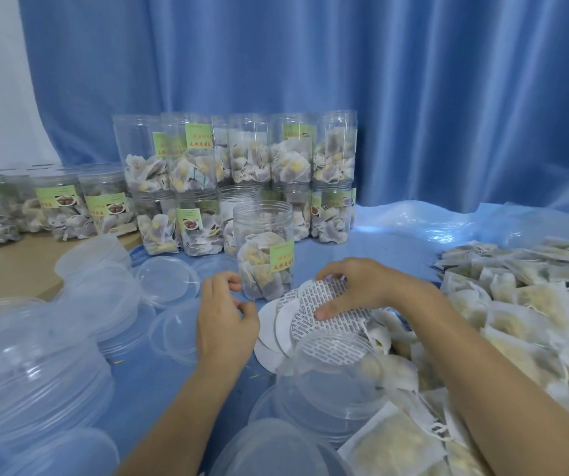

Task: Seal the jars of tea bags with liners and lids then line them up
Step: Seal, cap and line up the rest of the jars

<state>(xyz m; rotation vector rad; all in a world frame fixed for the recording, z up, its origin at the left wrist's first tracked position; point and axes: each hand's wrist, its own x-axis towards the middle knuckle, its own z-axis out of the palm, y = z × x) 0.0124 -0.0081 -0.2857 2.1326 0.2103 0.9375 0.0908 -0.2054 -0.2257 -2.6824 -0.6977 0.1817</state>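
The right hand (362, 286) is pinching a printed liner (331, 304) off the fanned stack, while the left hand (224, 314), grip loosely curled and empty, is waiting beside the open tea-bag jar (264, 249) on the table.

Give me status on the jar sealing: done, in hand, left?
Done: filled jars stacked two high at the back; whether they are lidded is unclear. In hand: the right hand picks a liner off the pile beside an open jar; the left hand holds nothing. Left: liner, lid, then lining it up.
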